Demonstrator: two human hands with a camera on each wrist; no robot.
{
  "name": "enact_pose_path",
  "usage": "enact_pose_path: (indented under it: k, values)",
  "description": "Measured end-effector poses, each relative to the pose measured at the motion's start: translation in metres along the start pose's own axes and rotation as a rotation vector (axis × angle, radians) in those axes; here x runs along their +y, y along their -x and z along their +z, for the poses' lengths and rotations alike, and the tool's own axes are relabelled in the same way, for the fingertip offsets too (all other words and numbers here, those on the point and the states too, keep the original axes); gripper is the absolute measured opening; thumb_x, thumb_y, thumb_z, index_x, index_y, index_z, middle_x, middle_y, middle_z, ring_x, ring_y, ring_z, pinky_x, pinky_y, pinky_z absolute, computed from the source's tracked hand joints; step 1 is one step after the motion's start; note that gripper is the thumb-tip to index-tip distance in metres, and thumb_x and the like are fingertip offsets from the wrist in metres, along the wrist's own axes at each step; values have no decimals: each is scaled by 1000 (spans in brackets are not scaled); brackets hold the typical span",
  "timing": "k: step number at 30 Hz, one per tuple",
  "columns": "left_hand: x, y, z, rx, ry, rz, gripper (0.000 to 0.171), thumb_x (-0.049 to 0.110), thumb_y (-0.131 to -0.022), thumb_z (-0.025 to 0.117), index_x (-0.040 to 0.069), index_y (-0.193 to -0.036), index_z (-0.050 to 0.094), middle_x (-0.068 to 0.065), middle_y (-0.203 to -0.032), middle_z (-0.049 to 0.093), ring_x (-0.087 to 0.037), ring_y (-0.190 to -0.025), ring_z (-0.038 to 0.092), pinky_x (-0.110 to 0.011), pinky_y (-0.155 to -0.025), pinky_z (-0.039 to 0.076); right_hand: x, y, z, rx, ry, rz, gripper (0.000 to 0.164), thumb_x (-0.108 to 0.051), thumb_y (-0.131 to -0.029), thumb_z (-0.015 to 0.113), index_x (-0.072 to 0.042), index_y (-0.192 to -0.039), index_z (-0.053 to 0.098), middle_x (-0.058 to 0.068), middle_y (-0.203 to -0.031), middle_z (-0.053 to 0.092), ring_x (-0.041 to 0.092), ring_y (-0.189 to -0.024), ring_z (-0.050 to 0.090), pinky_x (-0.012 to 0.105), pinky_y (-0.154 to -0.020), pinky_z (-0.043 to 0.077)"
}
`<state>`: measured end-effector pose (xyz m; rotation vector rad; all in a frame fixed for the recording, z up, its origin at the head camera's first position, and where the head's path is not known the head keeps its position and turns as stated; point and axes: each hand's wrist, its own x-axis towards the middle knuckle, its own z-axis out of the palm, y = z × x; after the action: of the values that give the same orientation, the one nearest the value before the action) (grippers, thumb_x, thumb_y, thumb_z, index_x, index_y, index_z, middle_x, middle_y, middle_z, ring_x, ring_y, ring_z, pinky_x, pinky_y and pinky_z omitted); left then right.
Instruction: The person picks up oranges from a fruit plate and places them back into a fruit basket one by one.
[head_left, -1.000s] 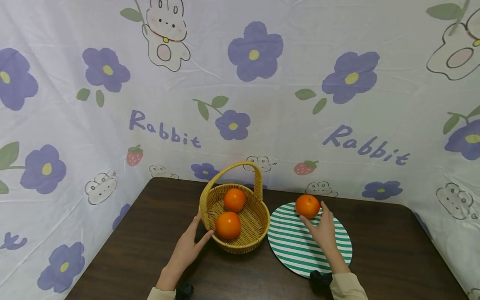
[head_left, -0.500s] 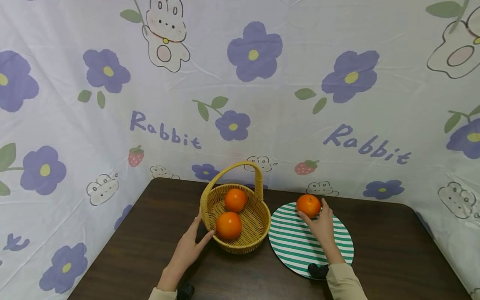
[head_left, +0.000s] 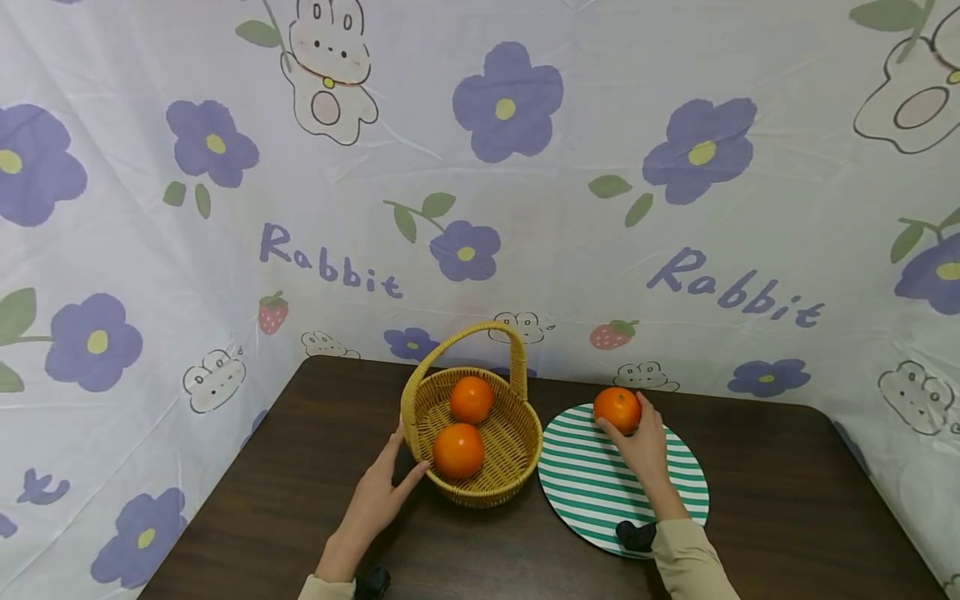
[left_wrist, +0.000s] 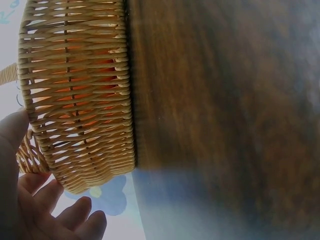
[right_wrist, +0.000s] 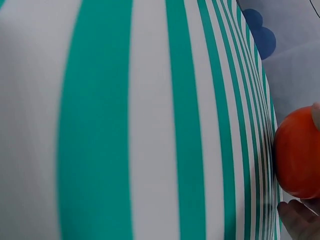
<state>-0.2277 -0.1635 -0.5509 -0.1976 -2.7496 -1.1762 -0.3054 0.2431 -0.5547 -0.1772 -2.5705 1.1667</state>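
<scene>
A round yellow wicker basket [head_left: 512, 456] with an arched handle stands on the table, two oranges [head_left: 458, 451] inside it. My left hand [head_left: 371, 498] rests on the basket's left side, thumb and fingers spread along the wall. In the left wrist view, the thumb [left_wrist: 14, 127] touches the rim and the other fingers lie by the woven side. To the right, a third orange [head_left: 617, 410] sits at the far edge of a green-and-white striped round mat [head_left: 596, 492]. My right hand [head_left: 647, 454] grips this orange between thumb and fingers; the palm side is hidden.
The dark brown table [head_left: 780, 492] extends to both sides of the basket and mat. A patterned cloth [head_left: 570, 208] with flowers and rabbits hangs close behind the table's back edge. The basket's handle [head_left: 465, 333] arches above the oranges in it.
My right thumb and fingers have closed in around the orange on the mat. The left hand and the basket have stayed in place.
</scene>
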Motion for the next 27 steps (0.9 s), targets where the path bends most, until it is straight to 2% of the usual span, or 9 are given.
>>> enact_pose_path:
  k: [9, 18, 27]
  values:
    - [-1, -2, 1, -9, 5, -3, 81, 62, -85, 50, 31, -149, 11, -8, -153, 23, -30, -136, 31, -55, -104, 31, 2, 2, 1, 26, -29, -1, 86, -36, -81, 71, -1, -145, 24, 30, -132, 35, 43, -115, 42, 59, -95, 38]
    - [-2, -1, 2, -8, -2, -18, 81, 62, -85, 50, 31, -149, 11, -4, -153, 22, -30, -136, 30, -55, -105, 30, -2, 9, -1, 16, -48, -23, 86, -33, -81, 72, 0, -144, 25, 30, -130, 37, 42, -113, 43, 58, -93, 40]
    - [-3, -1, 3, 13, 3, -6, 81, 61, -86, 50, 31, -149, 12, -6, -153, 23, -31, -135, 32, -56, -104, 31, -9, 17, -1, 20, -69, -57, 86, -34, -79, 74, 0, -143, 28, 29, -128, 39, 40, -110, 47, 51, -87, 48]
